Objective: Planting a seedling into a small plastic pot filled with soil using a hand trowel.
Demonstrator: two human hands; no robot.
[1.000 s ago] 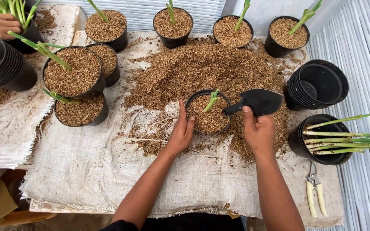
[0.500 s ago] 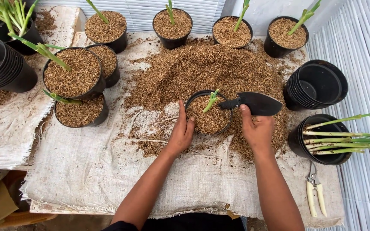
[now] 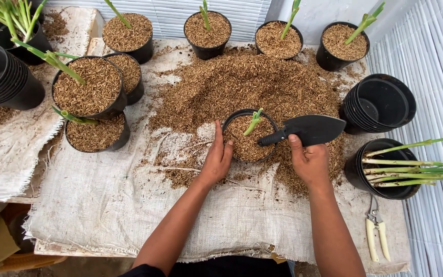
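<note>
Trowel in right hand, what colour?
Black all over, blade and handle: trowel in the right hand, clearest in the head view.

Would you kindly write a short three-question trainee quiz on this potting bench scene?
1. True or false: the right hand holds a black plastic trowel.
2. What does the left hand touch: A, the pale-handled pruning shears; B, the small black plastic pot with a green cutting; C, the stack of empty black pots?
3. What stands in the black pot at far right?

Key: 1 true. 2 B. 3 Long green stalks.
</note>
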